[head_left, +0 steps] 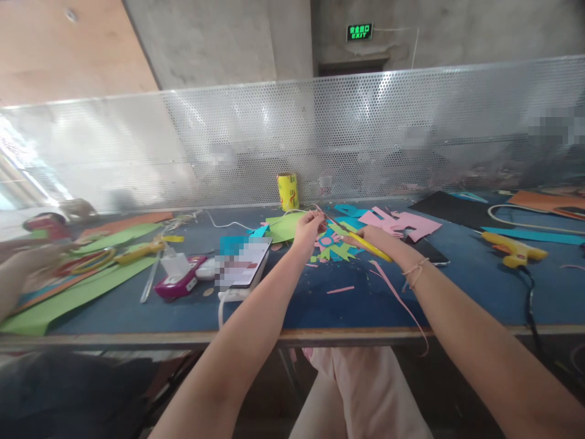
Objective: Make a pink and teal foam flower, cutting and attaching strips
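Both my arms reach out over a blue work table (pixel 457 286). My right hand (pixel 372 236) is closed round yellow-handled scissors (pixel 369 246) whose blades point up and left. My left hand (pixel 307 227) is closed in a pinch on a thin pink paper strip (pixel 322 213) at the scissors' blades. A long pink strip (pixel 397 299) trails from under my right wrist over the table's front edge. Below the hands lie cut pieces of green, blue and pink paper (pixel 336 247).
A phone (pixel 242 262) on a white block, a magenta box (pixel 179 281) and green paper sheets (pixel 91 286) lie left. A yellow roll (pixel 287 191) stands by the perforated metal screen (pixel 320 134). Pink cut-outs (pixel 404 222), black sheet and a yellow glue gun (pixel 514 250) lie right. Another person's hand (pixel 22 268) is at far left.
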{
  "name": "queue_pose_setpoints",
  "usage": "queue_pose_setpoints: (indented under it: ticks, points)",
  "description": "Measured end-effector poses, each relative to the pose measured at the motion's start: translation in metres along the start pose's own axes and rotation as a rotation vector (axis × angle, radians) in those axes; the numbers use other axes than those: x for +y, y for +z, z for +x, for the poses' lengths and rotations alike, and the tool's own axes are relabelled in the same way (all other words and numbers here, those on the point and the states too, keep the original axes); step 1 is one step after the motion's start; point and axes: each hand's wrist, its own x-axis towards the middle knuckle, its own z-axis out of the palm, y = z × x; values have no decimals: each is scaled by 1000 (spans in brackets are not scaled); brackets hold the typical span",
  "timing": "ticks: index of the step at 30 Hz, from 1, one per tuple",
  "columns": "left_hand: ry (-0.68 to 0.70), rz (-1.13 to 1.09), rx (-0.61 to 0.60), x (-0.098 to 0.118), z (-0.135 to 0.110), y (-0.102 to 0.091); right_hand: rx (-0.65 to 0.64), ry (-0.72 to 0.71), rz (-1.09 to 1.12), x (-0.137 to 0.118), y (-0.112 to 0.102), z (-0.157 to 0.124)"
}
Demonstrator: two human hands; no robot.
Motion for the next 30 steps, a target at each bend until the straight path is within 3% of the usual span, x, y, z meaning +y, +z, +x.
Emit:
queue_pose_setpoints:
  ticks: [7,13,17,30]
  points:
    - [-17,-53,-51,-1,0,0,-36,-19,87,0,5,-1]
    - [-38,-104,-65,1,-2,1,-73,55,84,-1,8,2]
    - [-39,-113,-77,1,-3,1,-44,33,75,-1,9,2]
    - [-92,-85,-67,1,-3,0,-48,24,-2,-9,-3,-5]
